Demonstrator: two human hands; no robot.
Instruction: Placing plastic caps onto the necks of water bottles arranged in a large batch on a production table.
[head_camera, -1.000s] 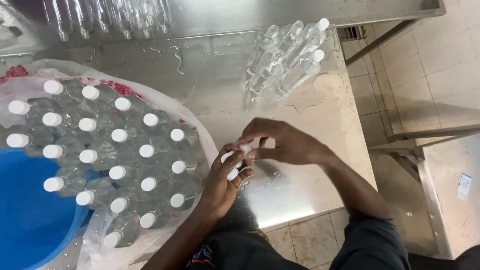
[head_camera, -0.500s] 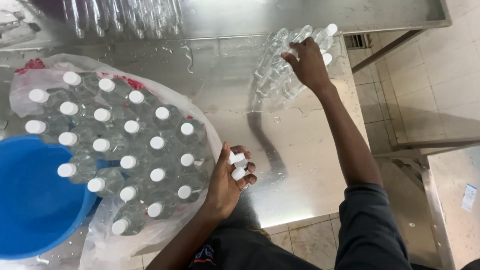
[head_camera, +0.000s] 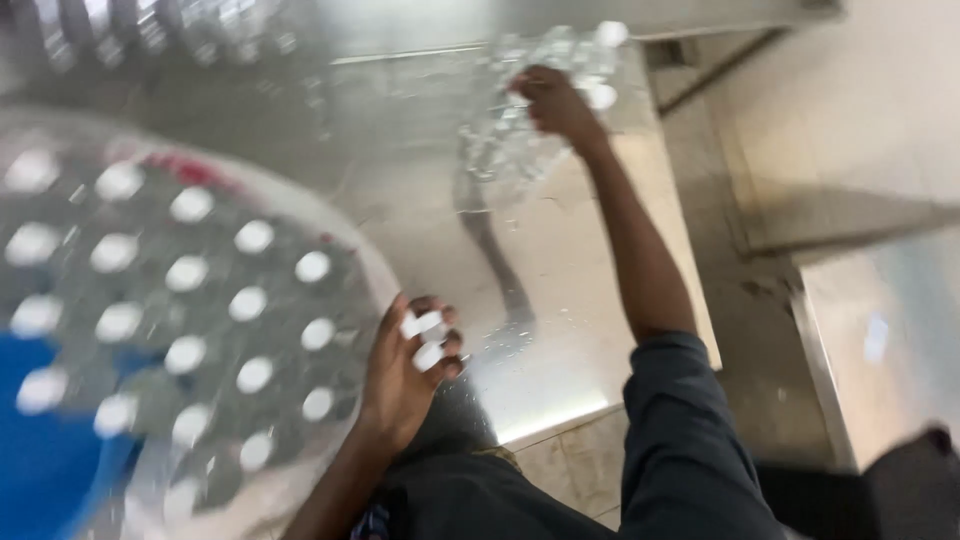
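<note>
The picture is blurred by camera motion. My left hand (head_camera: 405, 365) curls around several small white caps (head_camera: 424, 338) near the front edge of the steel table (head_camera: 420, 180). My right hand (head_camera: 555, 100) reaches to the far right of the table and rests on a pile of clear plastic bottles (head_camera: 520, 130) lying on their sides. I cannot tell whether it grips one. A clear plastic bag (head_camera: 190, 290) full of upright capped bottles sits left of my left hand.
A blue tub (head_camera: 40, 450) lies under the bag at lower left. More clear bottles (head_camera: 150, 30) line the back edge of the table. A tiled floor (head_camera: 840, 130) and another steel surface (head_camera: 890, 340) lie to the right.
My right hand left my left hand and reached out to the bottle pile at the far right. My left hand stayed by the bag with the caps. The camera has swung.
</note>
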